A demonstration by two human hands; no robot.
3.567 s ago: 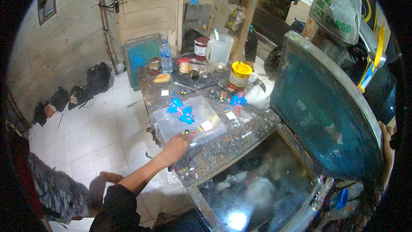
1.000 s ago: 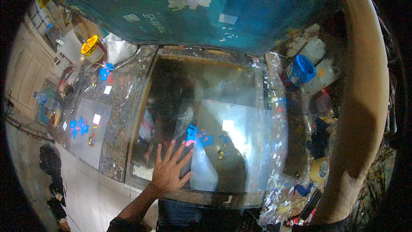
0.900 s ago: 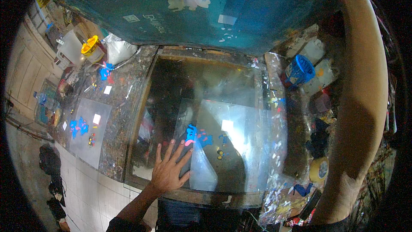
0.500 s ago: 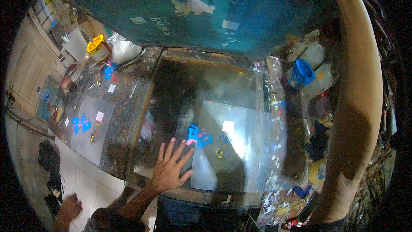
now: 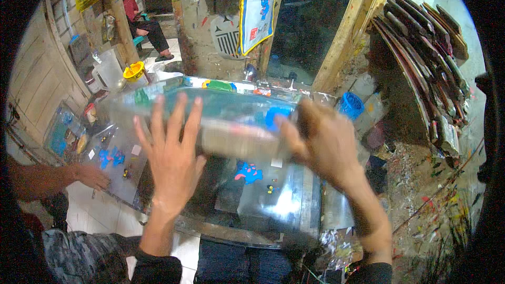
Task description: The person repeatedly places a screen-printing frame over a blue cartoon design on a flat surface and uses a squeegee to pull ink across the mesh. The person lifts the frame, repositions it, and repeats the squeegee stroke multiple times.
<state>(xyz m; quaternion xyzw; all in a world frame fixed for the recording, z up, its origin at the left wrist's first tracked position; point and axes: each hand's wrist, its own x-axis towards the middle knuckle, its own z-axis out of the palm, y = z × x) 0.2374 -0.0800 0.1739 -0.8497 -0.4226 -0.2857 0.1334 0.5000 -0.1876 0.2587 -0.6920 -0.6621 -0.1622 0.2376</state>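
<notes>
Left hand [image 5: 173,160]: fingers spread wide, placed over the screen; contact cannot be told.
Right hand [image 5: 330,144]: fingers curled, blurred, positioned at the screen's right end; whether anything is gripped cannot be told.
Screen [image 5: 226,104]: blue-green, tilted, blurred, seen across the centre of the frame.
Blue figure [image 5: 249,173]: pink-marked, laid on a clear sheet [image 5: 234,200], below the screen, just below the frame's centre.
White square [image 5: 276,163]: placed just beside the figure, to its upper right.
Co-worker's hand [image 5: 93,176]: seen at left, near the worktop [image 5: 138,186].
Tubs: yellow tub [image 5: 134,71], upper left; blue tub [image 5: 351,105], right of centre.
Wooden frames [image 5: 428,58]: stacked, upper right.
</notes>
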